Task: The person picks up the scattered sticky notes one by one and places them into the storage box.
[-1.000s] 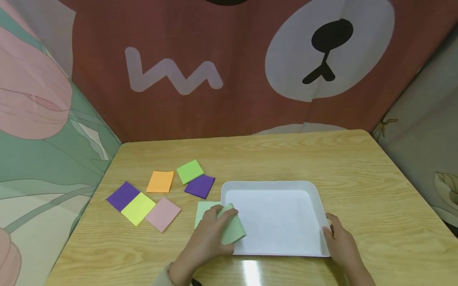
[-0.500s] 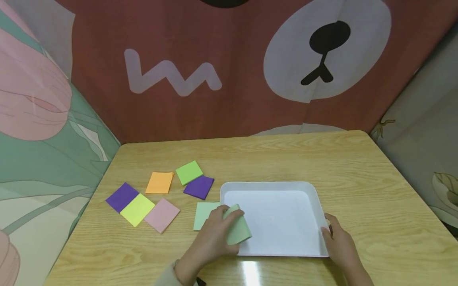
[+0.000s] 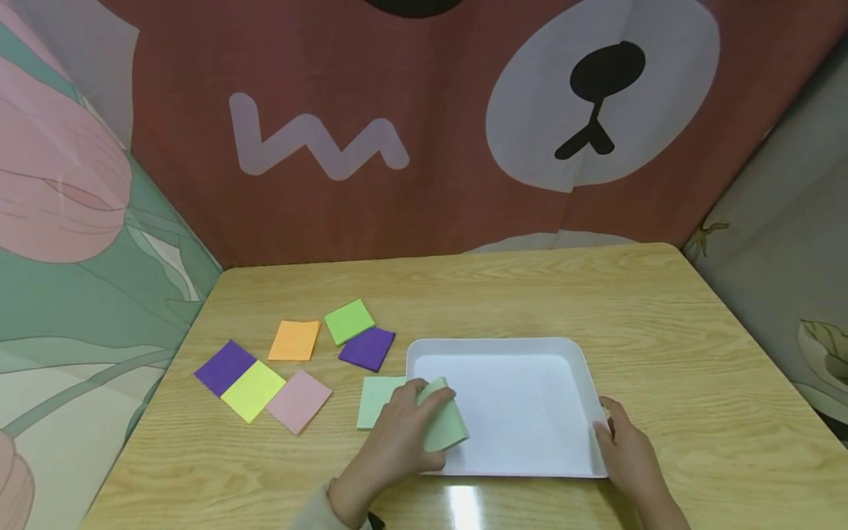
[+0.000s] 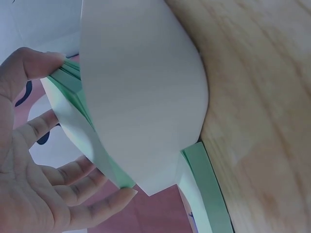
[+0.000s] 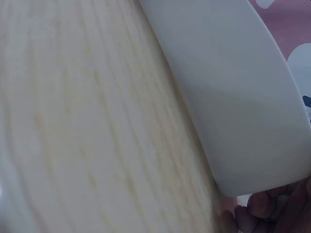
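Note:
My left hand (image 3: 397, 442) grips a pale green sticky note pad (image 3: 445, 427) between thumb and fingers, tilted over the left end of the white tray (image 3: 517, 419). In the left wrist view the layered sheet edges of this pad (image 4: 73, 87) show beside the tray's outer wall (image 4: 146, 97). A second pale green pad (image 3: 379, 397) lies on the table against the tray's left side, partly behind the hand. At the tray's right edge, my right hand (image 3: 629, 449) holds the rim with thumb on top; its fingers (image 5: 277, 208) curl by the tray's corner in the right wrist view.
Left of the tray lie several sticky note pads: purple (image 3: 225, 366), yellow (image 3: 253, 390), pink (image 3: 299, 401), orange (image 3: 294, 340), bright green (image 3: 349, 321) and another purple one (image 3: 368, 349), touching the bright green. A printed curtain (image 3: 331, 206) hangs behind the wooden table (image 3: 695, 331).
My left hand has moved slightly right with the pale green pad, further over the tray. My right hand keeps its hold on the tray's edge.

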The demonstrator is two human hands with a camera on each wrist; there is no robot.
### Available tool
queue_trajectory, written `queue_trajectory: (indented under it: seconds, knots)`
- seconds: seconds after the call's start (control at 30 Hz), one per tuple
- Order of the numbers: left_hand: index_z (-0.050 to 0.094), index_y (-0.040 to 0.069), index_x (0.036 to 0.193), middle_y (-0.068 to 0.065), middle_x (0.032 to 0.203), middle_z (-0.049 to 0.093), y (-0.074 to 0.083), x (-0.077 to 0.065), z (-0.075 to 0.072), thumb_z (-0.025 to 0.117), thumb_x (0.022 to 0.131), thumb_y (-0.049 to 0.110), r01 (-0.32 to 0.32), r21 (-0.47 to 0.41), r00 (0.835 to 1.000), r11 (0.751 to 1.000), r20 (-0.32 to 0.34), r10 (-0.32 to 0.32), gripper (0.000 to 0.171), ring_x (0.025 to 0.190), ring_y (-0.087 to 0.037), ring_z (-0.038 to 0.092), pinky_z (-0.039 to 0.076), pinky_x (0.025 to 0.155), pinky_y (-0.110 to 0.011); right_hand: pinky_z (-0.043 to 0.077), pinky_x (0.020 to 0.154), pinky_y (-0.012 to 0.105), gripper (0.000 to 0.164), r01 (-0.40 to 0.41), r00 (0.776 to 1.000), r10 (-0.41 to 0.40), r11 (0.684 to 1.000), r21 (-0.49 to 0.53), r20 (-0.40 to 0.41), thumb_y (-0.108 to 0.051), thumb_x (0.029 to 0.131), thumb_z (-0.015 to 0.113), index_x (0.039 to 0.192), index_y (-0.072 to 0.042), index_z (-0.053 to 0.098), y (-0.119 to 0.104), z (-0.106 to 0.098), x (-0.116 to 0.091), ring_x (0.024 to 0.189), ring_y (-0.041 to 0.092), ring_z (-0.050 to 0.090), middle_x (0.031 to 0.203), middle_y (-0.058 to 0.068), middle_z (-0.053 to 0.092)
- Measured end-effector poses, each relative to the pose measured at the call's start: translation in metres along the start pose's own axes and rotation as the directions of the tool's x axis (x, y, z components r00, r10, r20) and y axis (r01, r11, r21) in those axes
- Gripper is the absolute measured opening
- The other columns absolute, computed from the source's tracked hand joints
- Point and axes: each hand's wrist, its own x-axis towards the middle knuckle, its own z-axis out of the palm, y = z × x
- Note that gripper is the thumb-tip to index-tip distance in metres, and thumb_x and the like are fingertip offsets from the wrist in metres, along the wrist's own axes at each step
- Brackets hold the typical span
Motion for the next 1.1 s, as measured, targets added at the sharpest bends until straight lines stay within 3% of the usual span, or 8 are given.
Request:
queue_trajectory:
  seconds: [0.43,0.83,1.1]
  knots:
    - [0.045,0.026,0.121,-0.016,0.116,0.043,-0.0007,0.0027,0.0039,0.074,0.052,0.025,-0.011,0.006,1.0,1.0,0.018,0.011,0.075,0.1,-0.028,0.041,0.042,0.069,-0.042,0.049,0.059,0.048,0.038,-0.003,1.0,0.003,1.0,-0.003,-0.005,-0.006,0.088,0.04,0.123,0.005,0.028,-0.001,-0.0009,0.0005,0.072,0.032,0.055,0.088,0.03,0.056]
    - [0.045,0.025,0.121,-0.017,0.117,0.042,0.0013,0.0048,0.0045,0.074,0.052,0.023,0.02,-0.018,0.999,1.0,0.037,-0.019,0.075,0.099,-0.029,0.039,0.039,0.069,-0.042,0.049,0.056,0.043,0.039,-0.077,0.997,0.077,0.997,-0.002,0.029,-0.006,0.089,0.038,0.125,0.005,0.027,-0.0013,0.0008,0.0005,0.069,0.027,0.054,0.084,0.024,0.056]
    - [0.046,0.026,0.12,-0.016,0.115,0.044,0.0014,0.0058,0.0062,0.075,0.051,0.026,0.005,0.026,1.0,1.0,0.021,-0.005,0.075,0.099,-0.028,0.042,0.033,0.074,-0.043,0.047,0.053,0.039,0.039,-0.084,0.996,0.084,0.996,0.0,0.038,-0.005,0.089,0.038,0.125,0.005,0.026,-0.0038,-0.0009,0.0018,0.064,0.023,0.051,0.077,0.016,0.053]
